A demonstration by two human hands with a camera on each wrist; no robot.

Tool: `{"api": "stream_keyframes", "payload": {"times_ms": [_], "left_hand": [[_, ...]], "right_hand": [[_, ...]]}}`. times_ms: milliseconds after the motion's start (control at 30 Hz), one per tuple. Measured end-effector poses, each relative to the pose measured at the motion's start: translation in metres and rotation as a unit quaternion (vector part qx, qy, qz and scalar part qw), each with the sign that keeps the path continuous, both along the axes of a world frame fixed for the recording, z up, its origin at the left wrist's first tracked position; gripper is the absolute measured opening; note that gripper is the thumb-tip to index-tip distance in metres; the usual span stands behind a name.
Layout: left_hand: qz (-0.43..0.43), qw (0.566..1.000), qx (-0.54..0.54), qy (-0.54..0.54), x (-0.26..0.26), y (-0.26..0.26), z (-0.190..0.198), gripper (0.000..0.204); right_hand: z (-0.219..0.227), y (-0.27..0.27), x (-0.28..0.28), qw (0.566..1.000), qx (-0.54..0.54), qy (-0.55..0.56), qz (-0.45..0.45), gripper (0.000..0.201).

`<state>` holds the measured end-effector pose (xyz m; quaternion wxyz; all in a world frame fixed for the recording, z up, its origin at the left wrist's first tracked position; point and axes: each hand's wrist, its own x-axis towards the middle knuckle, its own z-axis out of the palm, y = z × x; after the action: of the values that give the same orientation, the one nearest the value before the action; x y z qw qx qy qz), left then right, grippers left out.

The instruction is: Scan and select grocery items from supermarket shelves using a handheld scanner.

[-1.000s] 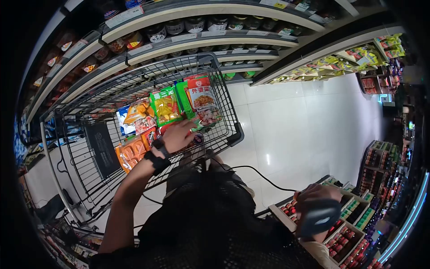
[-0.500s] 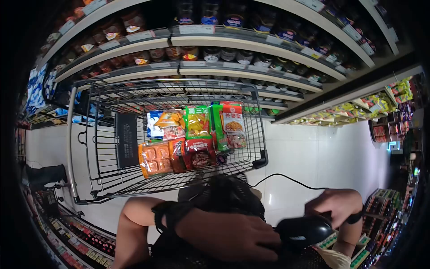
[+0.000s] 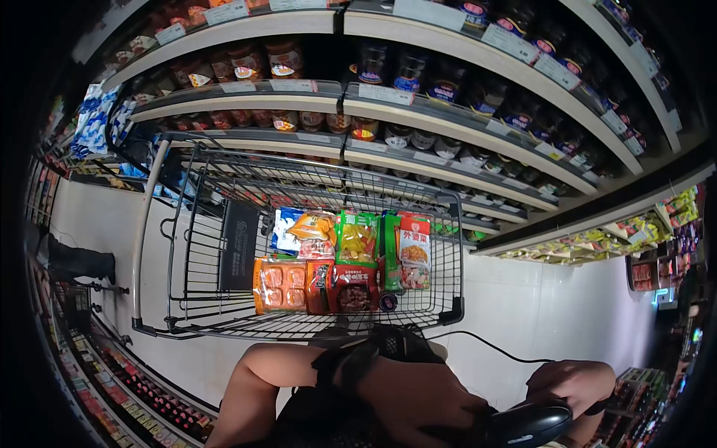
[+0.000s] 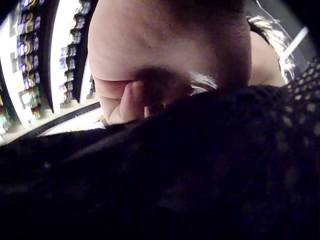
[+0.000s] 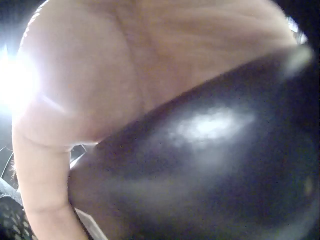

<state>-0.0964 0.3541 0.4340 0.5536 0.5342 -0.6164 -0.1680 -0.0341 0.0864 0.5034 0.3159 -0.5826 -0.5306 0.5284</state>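
Note:
In the head view my right hand (image 3: 571, 382) holds a glossy black rounded device (image 3: 529, 425). A black cable runs left from beside that hand. In the right wrist view the device (image 5: 200, 150) lies against the palm, with the thumb (image 5: 42, 175) along its side. My left hand (image 3: 418, 396) is low before my body, back up, its fingers close to the device's left end. The left wrist view shows its palm (image 4: 160, 45) above dark mesh cloth (image 4: 200, 165), which hides most of the fingers; I cannot tell whether it grips anything.
A wire shopping cart (image 3: 455, 299) stands in front, holding several food packets, including a green-and-yellow pack (image 3: 357, 237) and a red-and-white pack (image 3: 414, 240). Shelves of jars (image 3: 284, 60) rise behind it. Pale floor (image 3: 538, 306) lies to the right; another person's leg (image 3: 78, 260) is at far left.
My left hand has left the packets in the cart and come back to my body, beside the device. The device has swung inward, and the view has tilted up toward the shelves.

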Motion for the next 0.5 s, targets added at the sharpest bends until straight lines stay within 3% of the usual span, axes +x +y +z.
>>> {"api": "stream_keyframes", "payload": {"times_ms": [100,167,233,367,433,467,500], "left_hand": [[0.069,0.992,0.070,-0.073,0.004,0.005,0.000,0.024],[0.115,0.992,0.022,0.053,0.006,0.008,-0.006,0.028],[0.137,0.990,0.023,0.036,0.007,0.006,-0.011,0.031],[0.162,0.987,0.019,-0.008,0.013,0.004,-0.015,0.029],[0.169,0.985,-0.003,-0.020,0.018,0.001,-0.022,0.031],[0.175,0.984,-0.023,-0.032,0.020,0.000,-0.025,0.035],[0.176,0.984,-0.023,-0.032,0.022,-0.002,-0.025,0.035]], "right_hand": [[-0.003,0.005,0.012,0.999,-0.037,-0.022,0.025,0.046],[-0.010,0.005,0.018,0.997,-0.073,-0.021,0.031,0.046],[-0.013,0.005,0.021,0.993,-0.111,-0.017,0.035,0.046],[0.005,0.020,0.019,0.998,-0.061,-0.013,0.028,0.050],[0.016,0.023,0.011,0.977,-0.136,-0.162,0.029,0.050],[0.022,0.026,0.007,0.977,-0.136,-0.162,0.030,0.050],[0.028,0.031,0.003,0.959,-0.156,-0.234,0.031,0.048]]}}
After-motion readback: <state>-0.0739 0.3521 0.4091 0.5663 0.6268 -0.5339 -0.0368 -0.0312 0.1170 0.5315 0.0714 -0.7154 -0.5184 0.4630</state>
